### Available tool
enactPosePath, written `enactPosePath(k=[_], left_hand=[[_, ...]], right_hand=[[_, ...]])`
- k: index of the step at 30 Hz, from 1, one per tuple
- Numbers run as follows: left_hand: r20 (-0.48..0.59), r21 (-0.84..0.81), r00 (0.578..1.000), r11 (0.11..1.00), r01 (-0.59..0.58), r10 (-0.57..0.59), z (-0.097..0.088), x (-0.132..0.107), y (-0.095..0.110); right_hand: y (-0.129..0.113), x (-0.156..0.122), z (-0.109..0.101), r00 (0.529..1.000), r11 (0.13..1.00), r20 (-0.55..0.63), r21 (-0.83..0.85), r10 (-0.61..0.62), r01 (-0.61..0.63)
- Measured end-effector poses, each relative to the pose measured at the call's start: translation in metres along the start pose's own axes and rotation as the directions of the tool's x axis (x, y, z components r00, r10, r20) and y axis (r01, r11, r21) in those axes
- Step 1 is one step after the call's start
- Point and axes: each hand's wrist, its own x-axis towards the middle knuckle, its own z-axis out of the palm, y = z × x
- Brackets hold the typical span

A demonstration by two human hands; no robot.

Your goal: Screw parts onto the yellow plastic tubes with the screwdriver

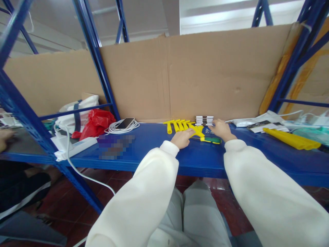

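Note:
Both my arms in white sleeves reach onto a blue metal shelf (159,151). My left hand (182,138) rests knuckles-up, fingers curled, against a fan of several yellow plastic pieces (180,125). My right hand (220,129) lies beside a yellow-and-green handled tool (210,139), its fingertips touching a small stack of flat white-and-dark pieces (204,120). Whether either hand holds anything I cannot make out.
A cardboard sheet (205,72) backs the shelf. To the left lie a phone on a coiled white cable (124,124), a red bag (97,122), a white bag (77,109) and a power strip (74,147). To the right are a yellow folded umbrella (290,139) and papers (264,126). Another person's hand (4,137) shows at far left.

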Motion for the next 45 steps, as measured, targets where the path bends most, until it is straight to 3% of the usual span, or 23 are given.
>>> enactPosePath(k=[4,10,28,45], left_hand=[[-0.012,-0.022,1.000,1.000,-0.001,0.000,-0.001,0.000,0.001],[-0.026,-0.020,1.000,1.000,-0.003,0.003,-0.001,0.000,0.001],[-0.012,-0.021,1.000,1.000,0.003,-0.003,-0.003,-0.001,0.002],[-0.003,-0.011,1.000,1.000,-0.005,0.005,-0.006,-0.001,0.002]], right_hand=[[-0.014,-0.002,0.003,0.940,0.941,-0.111,0.073,-0.322,0.331],[-0.029,-0.005,0.001,0.828,0.823,-0.141,0.105,-0.543,0.558],[-0.031,-0.004,-0.003,0.839,0.820,-0.064,0.185,-0.540,0.542],[-0.029,-0.005,-0.009,0.857,0.821,-0.074,0.256,-0.510,0.511]])
